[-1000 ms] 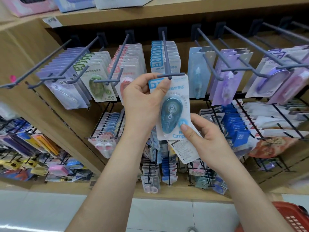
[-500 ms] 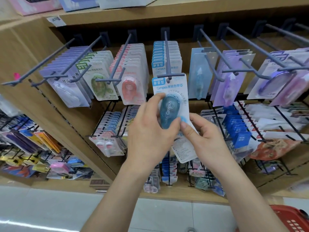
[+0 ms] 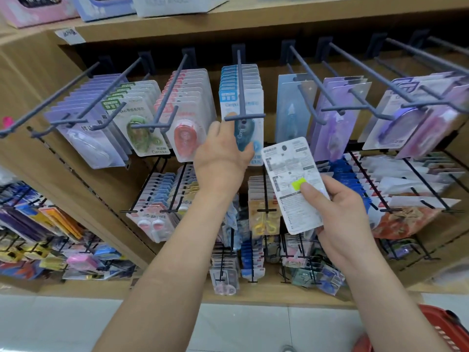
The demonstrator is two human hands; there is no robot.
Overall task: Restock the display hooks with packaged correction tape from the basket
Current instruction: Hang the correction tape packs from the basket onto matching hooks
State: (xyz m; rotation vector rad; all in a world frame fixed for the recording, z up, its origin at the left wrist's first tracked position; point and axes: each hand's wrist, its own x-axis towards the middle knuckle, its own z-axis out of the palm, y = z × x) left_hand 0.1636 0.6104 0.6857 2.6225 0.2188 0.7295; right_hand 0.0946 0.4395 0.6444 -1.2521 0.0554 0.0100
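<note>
Correction tape in a blue pack [image 3: 245,138] hangs at the front of the middle hook [image 3: 242,97] in the display's upper row, so that piece looks done. The left hand [image 3: 220,158] lies against the pack's left edge and front; whether it pinches or only pushes, I cannot tell. The right hand [image 3: 340,214] grips a second pack [image 3: 289,174], printed back showing, thumb pressed over its yellow sticker, just beside the hung one and below the hook's tip. That one remains to hang. Of the red basket [image 3: 441,323] only a rim shows, so the remaining stock is unknown.
</note>
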